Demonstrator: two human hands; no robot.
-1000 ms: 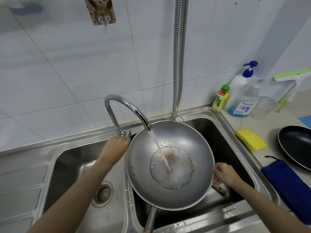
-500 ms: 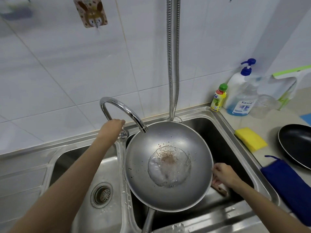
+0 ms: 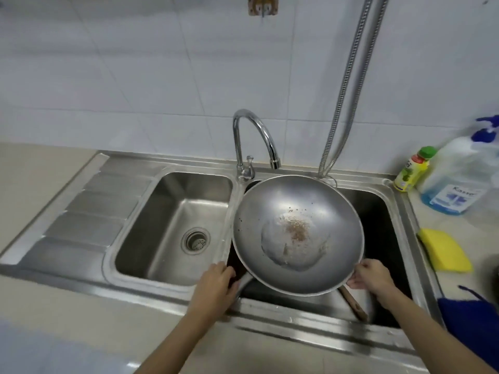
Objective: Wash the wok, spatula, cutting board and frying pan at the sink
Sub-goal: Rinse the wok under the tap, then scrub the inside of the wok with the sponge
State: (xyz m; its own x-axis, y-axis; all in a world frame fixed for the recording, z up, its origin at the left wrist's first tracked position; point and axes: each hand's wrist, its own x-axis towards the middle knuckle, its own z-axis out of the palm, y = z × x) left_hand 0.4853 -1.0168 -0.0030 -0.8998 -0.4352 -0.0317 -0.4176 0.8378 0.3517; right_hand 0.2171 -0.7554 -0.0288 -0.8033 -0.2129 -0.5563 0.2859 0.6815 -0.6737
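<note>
Moved since the earlier frames: left hand [image 3: 216, 286], off the tap lever and down to the wok's long handle; water, then running from the spout, now stopped; camera view shifted so the left basin shows whole.

Wok [image 3: 297, 234]: steel, held over the right basin of the sink [image 3: 172, 164], rim just under the tap [image 3: 253, 139]. Contents: a shallow pool of cloudy water at the bottom, brown food grit floating in its middle, dark specks scattered up the walls.

Left hand: at the handle [image 3: 244, 283] on the wok's near-left side, fingers curled about it as far as can be seen. Right hand [image 3: 371, 278]: gripping the near-right rim, fingers bent over the edge.

Step in hand, as judged: swirl and tip out the rinse water. Advice: keep both grips firm, roll the water round the walls to lift the specks, pour toward the basin's far side so grit does not splash onto the counter; scrub afterward.

Right basin: dark below the wok; a wooden handle [image 3: 353, 303], likely the spatula, lies at its near edge. Left basin: nothing in it but its drain strainer [image 3: 195, 241].

Counter, right: yellow sponge [image 3: 445, 251], small green-capped bottle [image 3: 411, 170], pump bottle [image 3: 459, 176] partly filled with blue liquid, blue cloth [image 3: 469, 322]. Frying pan and cutting board: not clearly in view.
</note>
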